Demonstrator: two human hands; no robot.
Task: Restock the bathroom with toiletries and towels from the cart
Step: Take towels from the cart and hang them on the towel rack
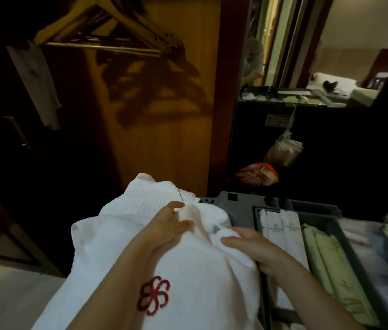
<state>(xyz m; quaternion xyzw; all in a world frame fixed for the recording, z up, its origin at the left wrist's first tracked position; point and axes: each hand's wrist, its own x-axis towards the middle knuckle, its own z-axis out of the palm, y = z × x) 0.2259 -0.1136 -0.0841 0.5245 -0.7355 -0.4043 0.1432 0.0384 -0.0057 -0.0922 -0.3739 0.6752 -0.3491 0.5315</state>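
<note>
1. Here, the left hand point(166, 231) clamps its grip on a fold of the white towel point(121, 246) (red flower emblem).
2. The right hand point(254, 248) closes its grip round the towel's right side.
3. The towel lies at the cart's point(235, 198) left end.

Cart: grey plastic top point(235, 198), divided into open compartments.
Left end: a heap of white cloth point(188, 282) with a red flower emblem point(153, 295) lies on it and hides that part of the top.
Next compartment: white packets point(281, 229) with printed logos, side by side.
Third compartment: pale green packets point(330, 270), lying lengthwise.
Far right: blurred, contents unclear.
</note>
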